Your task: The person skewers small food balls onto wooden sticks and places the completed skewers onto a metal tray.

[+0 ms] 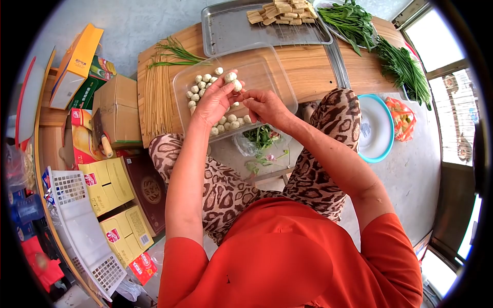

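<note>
Over the clear plastic tub (285, 84), my left hand (214, 102) has its fingers closed around a couple of speckled white balls (230, 77). My right hand (267, 107) is close beside it, thumb and fingertips pinched together near the balls. Whatever the right fingertips pinch is too thin or hidden to make out. More white balls (232, 124) lie in the tub below and left of my hands. Thin wooden skewers (158, 102) lie in a row on the wooden table (308, 66), left of the tub.
A metal tray (226, 31) holds stacked tan rolls (282, 13) at the back. Leafy greens (352, 23) and thin green stalks (405, 69) lie right. A blue-rimmed basin (375, 128) stands on the floor. Cardboard boxes (120, 108) and a white basket (84, 220) are left.
</note>
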### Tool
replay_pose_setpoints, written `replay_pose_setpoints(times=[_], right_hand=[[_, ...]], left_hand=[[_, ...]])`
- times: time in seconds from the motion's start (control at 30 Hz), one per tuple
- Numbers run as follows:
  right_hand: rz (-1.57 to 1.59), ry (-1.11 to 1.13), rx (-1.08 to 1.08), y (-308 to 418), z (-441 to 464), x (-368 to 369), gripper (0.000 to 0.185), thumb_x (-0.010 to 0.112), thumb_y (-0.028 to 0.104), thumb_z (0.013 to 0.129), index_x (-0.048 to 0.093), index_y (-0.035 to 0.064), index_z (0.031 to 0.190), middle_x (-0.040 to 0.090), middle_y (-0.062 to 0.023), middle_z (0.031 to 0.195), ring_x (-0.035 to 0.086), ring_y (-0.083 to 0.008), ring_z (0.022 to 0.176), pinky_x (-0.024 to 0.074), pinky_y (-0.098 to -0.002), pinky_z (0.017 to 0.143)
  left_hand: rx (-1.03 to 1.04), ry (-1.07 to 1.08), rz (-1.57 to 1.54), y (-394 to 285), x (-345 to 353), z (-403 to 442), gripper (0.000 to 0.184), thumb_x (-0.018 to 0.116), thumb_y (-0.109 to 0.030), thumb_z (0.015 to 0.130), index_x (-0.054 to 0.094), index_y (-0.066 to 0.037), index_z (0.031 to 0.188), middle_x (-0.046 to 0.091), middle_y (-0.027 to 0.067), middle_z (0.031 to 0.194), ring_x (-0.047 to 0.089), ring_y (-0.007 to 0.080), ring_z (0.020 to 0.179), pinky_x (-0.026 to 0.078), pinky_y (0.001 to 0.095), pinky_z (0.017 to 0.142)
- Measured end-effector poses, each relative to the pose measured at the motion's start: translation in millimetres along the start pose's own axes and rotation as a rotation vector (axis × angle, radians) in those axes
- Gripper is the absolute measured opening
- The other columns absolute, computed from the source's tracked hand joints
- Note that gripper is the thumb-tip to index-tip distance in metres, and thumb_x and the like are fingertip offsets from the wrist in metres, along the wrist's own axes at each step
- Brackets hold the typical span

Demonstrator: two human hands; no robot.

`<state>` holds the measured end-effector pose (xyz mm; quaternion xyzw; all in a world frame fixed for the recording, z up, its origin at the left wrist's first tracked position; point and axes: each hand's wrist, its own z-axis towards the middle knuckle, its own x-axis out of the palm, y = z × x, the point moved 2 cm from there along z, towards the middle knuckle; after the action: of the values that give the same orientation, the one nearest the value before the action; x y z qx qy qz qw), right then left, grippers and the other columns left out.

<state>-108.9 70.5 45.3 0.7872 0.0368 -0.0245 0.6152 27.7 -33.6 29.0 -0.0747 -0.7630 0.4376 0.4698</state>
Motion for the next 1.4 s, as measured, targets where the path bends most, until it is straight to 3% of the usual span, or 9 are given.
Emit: replay_pose_setpoints(times=[0.47, 0.53, 0.73, 0.77, 1.0, 1.1, 1.13, 1.2, 1.4], right_hand=[[0.071, -0.049, 0.002, 3, 4, -11, 0.025, 0.046, 0.017, 0.095, 0.059, 0.0035, 0.111, 0.053, 0.0008, 0.056, 0.042, -0.0046, 0.045, 0.0329, -0.0195, 0.042], [0.182, -0.081, 0.002, 0, 5, -15, 0.024, 0.046, 0.017, 0.095, 0.059, 0.0035, 0.11, 0.054, 0.0003, 0.057, 0.042, -0.0045, 0.045, 0.0328, -0.0195, 0.042], [0.211, -0.086, -0.013, 3, 1, -19, 0.024, 0.047, 0.016, 0.094, 0.059, 0.0017, 0.108, 0.053, -0.0001, 0.057, 0.043, -0.0045, 0.045, 0.0329, -0.0194, 0.042], [0.211, -0.086, -0.013, 3, 0, -19, 0.024, 0.047, 0.016, 0.094, 0.059, 0.0017, 0.108, 0.053, -0.0001, 0.057, 0.043, -0.0045, 0.045, 0.0329, -0.0194, 0.042], [0.168, -0.084, 0.004, 7, -3, -19, 0.023, 0.047, 0.016, 0.094, 0.059, 0.0012, 0.107, 0.054, -0.0007, 0.057, 0.042, -0.005, 0.045, 0.0325, -0.0207, 0.042], [0.157, -0.08, 0.005, 3, -2, -19, 0.023, 0.049, 0.017, 0.093, 0.061, 0.0019, 0.106, 0.054, -0.0006, 0.057, 0.043, -0.0049, 0.046, 0.0331, -0.0212, 0.042], [0.16, -0.082, 0.0, 3, -1, -20, 0.023, 0.051, 0.019, 0.092, 0.063, 0.0026, 0.105, 0.054, -0.0003, 0.056, 0.045, -0.0047, 0.047, 0.0339, -0.0215, 0.043], [0.172, -0.07, -0.011, 6, -2, -21, 0.023, 0.051, 0.018, 0.092, 0.063, 0.0028, 0.105, 0.054, -0.0003, 0.056, 0.045, -0.0048, 0.047, 0.0336, -0.0217, 0.043], [0.156, 0.0, -0.041, 19, -9, -13, 0.022, 0.05, 0.017, 0.092, 0.062, 0.0037, 0.104, 0.053, 0.0004, 0.054, 0.042, -0.0046, 0.045, 0.0321, -0.0216, 0.042]], left_hand=[[0.05, -0.176, 0.065, -2, -25, 3, 0.038, 0.06, -0.016, 0.087, 0.05, -0.002, 0.121, 0.06, 0.0112, 0.103, 0.061, 0.0211, 0.089, 0.052, 0.0352, 0.079], [0.025, -0.468, 0.697, 1, -48, 6, 0.028, 0.061, -0.016, 0.086, 0.058, -0.004, 0.111, 0.063, 0.0057, 0.098, 0.061, 0.0153, 0.084, 0.051, 0.0304, 0.073], [0.269, -0.308, 1.698, 28, -25, -5, 0.01, 0.064, -0.009, 0.077, 0.065, -0.007, 0.087, 0.061, 0.0084, 0.083, 0.061, 0.0249, 0.077, 0.047, 0.0348, 0.067], [0.233, -0.252, 1.785, 32, -21, -5, 0.013, 0.063, -0.011, 0.077, 0.062, -0.008, 0.089, 0.057, 0.0109, 0.085, 0.058, 0.031, 0.084, 0.047, 0.0417, 0.07], [0.213, -0.199, 1.958, 37, -14, -7, 0.022, 0.065, -0.008, 0.075, 0.061, -0.009, 0.097, 0.058, 0.0129, 0.092, 0.059, 0.032, 0.084, 0.048, 0.0401, 0.071], [0.21, -0.282, 1.392, 37, -35, 6, 0.028, 0.063, -0.006, 0.075, 0.06, -0.008, 0.103, 0.061, 0.0122, 0.087, 0.061, 0.0251, 0.075, 0.049, 0.0344, 0.067], [0.136, -0.344, 1.242, 34, -42, 9, 0.026, 0.057, 0.0, 0.078, 0.058, -0.002, 0.104, 0.062, 0.0037, 0.08, 0.057, 0.0106, 0.066, 0.047, 0.0235, 0.061], [0.055, -0.353, 0.743, 9, -37, 6, 0.026, 0.062, -0.002, 0.078, 0.058, 0.0, 0.103, 0.063, 0.006, 0.084, 0.059, 0.0114, 0.072, 0.049, 0.024, 0.063], [0.131, -0.34, 0.33, -85, -32, -27, 0.019, 0.058, -0.007, 0.088, 0.054, -0.003, 0.106, 0.059, 0.0086, 0.098, 0.06, 0.0178, 0.086, 0.051, 0.0297, 0.079]])
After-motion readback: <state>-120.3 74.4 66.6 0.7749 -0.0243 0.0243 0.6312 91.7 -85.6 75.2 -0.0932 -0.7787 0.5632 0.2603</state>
